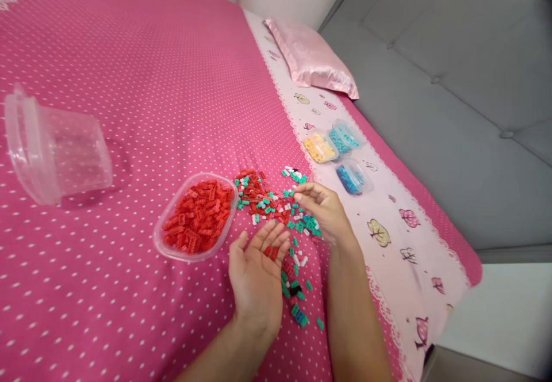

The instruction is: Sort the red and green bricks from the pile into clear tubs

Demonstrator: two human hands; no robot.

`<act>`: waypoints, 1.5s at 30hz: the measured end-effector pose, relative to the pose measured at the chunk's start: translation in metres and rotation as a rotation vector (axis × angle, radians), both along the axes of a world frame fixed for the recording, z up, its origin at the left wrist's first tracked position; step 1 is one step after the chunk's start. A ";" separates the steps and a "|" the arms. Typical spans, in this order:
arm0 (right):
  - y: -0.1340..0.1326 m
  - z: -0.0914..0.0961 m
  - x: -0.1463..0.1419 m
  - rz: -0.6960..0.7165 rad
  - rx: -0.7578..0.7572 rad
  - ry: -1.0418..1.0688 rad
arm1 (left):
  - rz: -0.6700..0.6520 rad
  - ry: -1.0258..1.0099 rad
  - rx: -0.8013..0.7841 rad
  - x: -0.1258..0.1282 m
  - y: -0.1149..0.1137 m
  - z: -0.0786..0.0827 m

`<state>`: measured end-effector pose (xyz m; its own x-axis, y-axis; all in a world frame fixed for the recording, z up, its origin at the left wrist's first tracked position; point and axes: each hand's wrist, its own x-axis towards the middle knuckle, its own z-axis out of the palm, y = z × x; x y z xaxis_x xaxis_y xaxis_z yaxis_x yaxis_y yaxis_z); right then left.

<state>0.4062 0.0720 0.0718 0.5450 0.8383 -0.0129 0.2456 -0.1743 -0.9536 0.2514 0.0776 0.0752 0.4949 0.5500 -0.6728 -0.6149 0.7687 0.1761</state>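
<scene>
My left hand (257, 278) is turned palm up and slightly cupped, with a couple of small red toy bricks (271, 252) resting on its fingers. Over the right side of a loose pile of red, green and white toy bricks (259, 195), my right hand (323, 209) has its thumb and fingertips pinched together. Whatever may be between those fingertips is too small to make out. Left of the pile, a clear plastic tub (157, 238) is filled with red toy bricks (198, 215).
A larger clear container (73, 146) lies on its side at left. Small tubs of yellow pieces (319, 146), light-blue pieces (344, 138) and dark-blue pieces (350, 179) stand beyond my right hand. A pink pillow (314, 60) lies near the grey padded headboard (431, 77).
</scene>
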 end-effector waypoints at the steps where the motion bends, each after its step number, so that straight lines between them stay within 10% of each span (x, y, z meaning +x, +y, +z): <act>1: -0.002 0.005 -0.003 0.077 -0.036 0.042 | 0.000 -0.002 0.000 0.000 0.000 0.000; 5: -0.006 0.015 -0.010 0.266 -0.111 0.139 | 0.018 -0.012 -0.002 0.000 0.000 0.000; 12: 0.004 -0.013 0.004 -0.076 -0.154 -0.298 | 0.025 0.004 0.007 0.001 -0.001 -0.003; 23: 0.008 -0.023 -0.005 -0.008 -0.320 -0.622 | 0.019 0.004 0.015 0.001 -0.002 -0.003; 34: 0.000 -0.013 0.009 -0.124 -0.141 -0.258 | -0.001 0.016 -0.001 0.001 0.000 -0.001; 41: -0.012 0.012 -0.002 0.287 -0.162 0.043 | 0.004 -0.001 0.004 0.001 -0.001 -0.002; 45: -0.012 0.013 -0.001 0.238 -0.113 -0.016 | 0.020 0.001 0.001 0.001 -0.001 -0.003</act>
<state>0.4052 0.0600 0.0846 0.3331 0.9368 -0.1068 0.3078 -0.2151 -0.9268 0.2521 0.0762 0.0725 0.4833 0.5600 -0.6729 -0.6297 0.7563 0.1772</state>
